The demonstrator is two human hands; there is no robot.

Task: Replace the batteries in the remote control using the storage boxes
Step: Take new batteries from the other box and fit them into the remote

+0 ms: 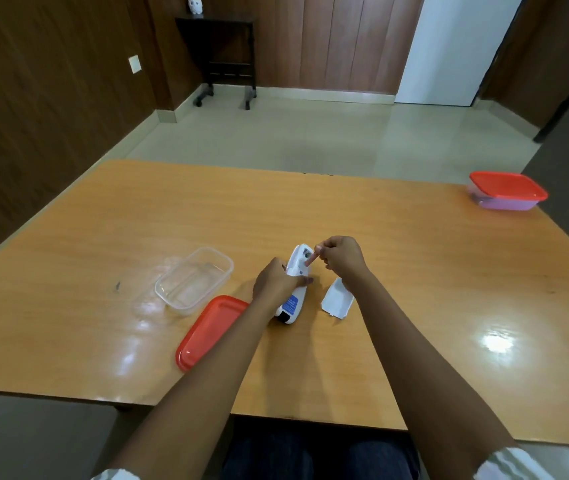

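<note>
A white remote control [296,285] lies back-up on the orange table [414,271], its battery bay uncovered. My left hand [276,280] grips the remote's middle from the left. My right hand [340,256] pinches a small pinkish battery [311,258] and holds it slanted over the open bay. The remote's white battery cover [336,301] lies on the table just right of the remote, partly under my right wrist. An open clear storage box [194,280] sits to the left; I cannot make out anything inside it. Its red lid [208,332] lies beside it.
A second storage box with a red lid on [506,190] stands at the table's far right corner. The table's near edge runs close to my lap. Beyond the table are a tiled floor, a dark side table [224,57] and wood-panelled walls.
</note>
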